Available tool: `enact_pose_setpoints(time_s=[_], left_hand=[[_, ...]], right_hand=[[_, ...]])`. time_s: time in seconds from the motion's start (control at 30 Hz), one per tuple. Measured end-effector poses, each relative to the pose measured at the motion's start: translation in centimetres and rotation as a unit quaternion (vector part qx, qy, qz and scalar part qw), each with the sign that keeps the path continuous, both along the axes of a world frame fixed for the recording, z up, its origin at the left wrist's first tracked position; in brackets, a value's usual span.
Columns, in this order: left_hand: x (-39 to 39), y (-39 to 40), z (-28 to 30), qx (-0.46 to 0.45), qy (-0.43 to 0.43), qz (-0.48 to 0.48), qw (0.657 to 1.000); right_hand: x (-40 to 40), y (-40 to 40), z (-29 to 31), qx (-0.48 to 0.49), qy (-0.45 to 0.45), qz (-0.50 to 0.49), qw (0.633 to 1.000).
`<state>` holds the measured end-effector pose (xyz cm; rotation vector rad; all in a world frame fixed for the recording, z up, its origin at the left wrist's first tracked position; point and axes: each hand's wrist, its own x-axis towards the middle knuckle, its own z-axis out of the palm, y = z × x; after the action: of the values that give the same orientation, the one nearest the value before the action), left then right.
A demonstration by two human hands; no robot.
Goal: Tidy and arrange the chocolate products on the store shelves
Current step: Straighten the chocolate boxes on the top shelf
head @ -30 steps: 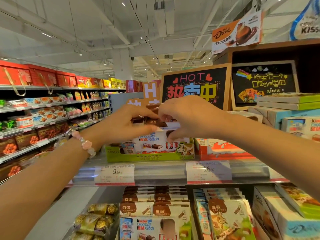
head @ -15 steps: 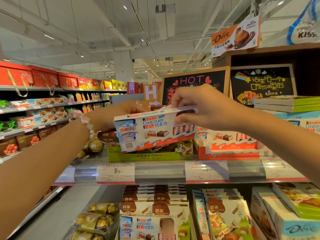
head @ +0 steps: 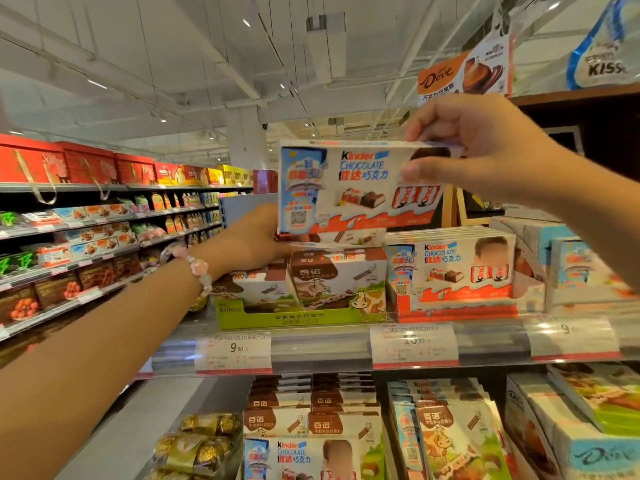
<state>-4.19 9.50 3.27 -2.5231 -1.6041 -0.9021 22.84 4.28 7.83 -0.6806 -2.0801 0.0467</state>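
A white and orange Kinder chocolate box [head: 349, 188] is held upright in the air above the top shelf. My right hand [head: 471, 147] pinches its upper right corner, thumb on the front. My left hand [head: 252, 237], with a pink bead bracelet on the wrist, grips the box's lower left edge from behind. Right below it sit brown and white Bainuo chocolate boxes [head: 332, 278] in a green display tray [head: 298, 318]. A row of matching Kinder boxes [head: 453, 271] stands in an orange tray to the right.
The shelf edge [head: 322, 348] carries price tags. Below it lie more Bainuo boxes [head: 311, 407], gold-wrapped chocolates [head: 201, 441], pouches and Dove boxes [head: 588, 441]. A long aisle of shelves [head: 86, 237] runs along the left. Dove and Kisses signs hang at the upper right.
Both hands lifted the Kinder box off the Bainuo tray, raised it and moved it to the right, and its front now faces me.
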Motion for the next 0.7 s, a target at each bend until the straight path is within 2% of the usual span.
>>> enact_pose_setpoints(time_s=[0.1, 0.33, 0.47, 0.7], left_hand=[[0.5, -0.2, 0.0, 0.026, -0.026, -0.014, 0.999], [0.6, -1.3, 1.4, 0.158, -0.051, -0.003, 0.986], [1.1, -1.5, 1.4, 0.187, -0.061, -0.006, 0.98], [1.6, -2.1, 2.7, 0.279, -0.107, 0.005, 0.954]], right_hand=[[0.8, 0.1, 0.4, 0.004, 0.023, -0.016, 1.0], [4.4, 0.5, 0.9, -0.024, 0.028, -0.1, 0.994], [6.8, 0.7, 0.5, -0.057, 0.028, -0.147, 0.987], [8.7, 1.2, -1.0, -0.099, -0.026, -0.201, 0.974]])
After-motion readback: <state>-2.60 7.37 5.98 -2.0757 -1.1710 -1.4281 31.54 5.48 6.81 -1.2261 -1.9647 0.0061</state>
